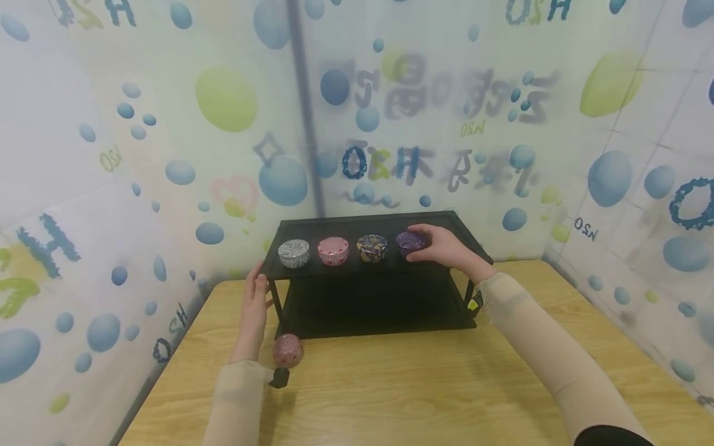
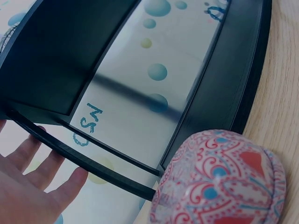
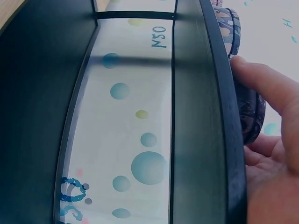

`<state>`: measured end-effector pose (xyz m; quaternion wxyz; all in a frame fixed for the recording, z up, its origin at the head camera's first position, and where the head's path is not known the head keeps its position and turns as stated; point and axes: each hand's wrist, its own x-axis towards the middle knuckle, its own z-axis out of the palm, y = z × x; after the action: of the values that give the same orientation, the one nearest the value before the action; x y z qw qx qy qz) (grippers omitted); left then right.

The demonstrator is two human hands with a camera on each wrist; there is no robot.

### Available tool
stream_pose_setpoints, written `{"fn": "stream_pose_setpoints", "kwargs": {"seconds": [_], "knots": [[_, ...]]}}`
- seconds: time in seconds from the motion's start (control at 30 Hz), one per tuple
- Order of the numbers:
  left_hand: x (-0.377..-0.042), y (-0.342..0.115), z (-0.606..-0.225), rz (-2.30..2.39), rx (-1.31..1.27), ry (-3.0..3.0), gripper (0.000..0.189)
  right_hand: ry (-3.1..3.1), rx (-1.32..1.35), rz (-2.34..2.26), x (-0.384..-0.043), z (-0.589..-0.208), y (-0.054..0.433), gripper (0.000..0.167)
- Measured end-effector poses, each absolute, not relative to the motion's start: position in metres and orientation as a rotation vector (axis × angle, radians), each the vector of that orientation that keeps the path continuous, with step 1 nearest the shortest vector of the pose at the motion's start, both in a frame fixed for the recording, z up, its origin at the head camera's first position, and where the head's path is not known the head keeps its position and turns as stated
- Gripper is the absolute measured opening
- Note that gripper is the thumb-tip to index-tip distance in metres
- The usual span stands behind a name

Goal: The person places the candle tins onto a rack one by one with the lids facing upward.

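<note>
My right hand (image 1: 443, 248) pinches a purple patterned round tin (image 1: 409, 243) at the right end of a row on the black rack's top shelf (image 1: 357, 272). In the right wrist view the thumb and fingers lie around this dark tin (image 3: 251, 114). Left of it sit a dark multicoloured tin (image 1: 372, 248), a pink-and-white tin (image 1: 333, 251) and a black-and-white tin (image 1: 294, 253). My left hand (image 1: 255, 313) is at the rack's left side, its extended fingers by the side post (image 2: 93, 165). A pink patterned round tin (image 1: 287, 350) stands on the table near the left wrist.
The two-tier rack stands on a wooden table (image 1: 379, 390); its lower shelf (image 1: 368, 303) lies beneath the row of tins. Behind the table hangs a pale curtain (image 1: 234, 167) printed with blue and green dots. A similar printed wall (image 1: 641, 204) rises at the right.
</note>
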<state>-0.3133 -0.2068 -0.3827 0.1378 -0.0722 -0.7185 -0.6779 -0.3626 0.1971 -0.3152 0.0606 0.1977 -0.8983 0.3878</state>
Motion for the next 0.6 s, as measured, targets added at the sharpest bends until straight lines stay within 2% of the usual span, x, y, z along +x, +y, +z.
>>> {"fn": "stream_pose_setpoints", "kwargs": {"seconds": [0.6], "knots": [[-0.315, -0.208, -0.384, -1.959, -0.211, -2.091, 0.052, -2.648, 0.572, 1.330, -0.353, -0.317, 0.209, 0.082]]}}
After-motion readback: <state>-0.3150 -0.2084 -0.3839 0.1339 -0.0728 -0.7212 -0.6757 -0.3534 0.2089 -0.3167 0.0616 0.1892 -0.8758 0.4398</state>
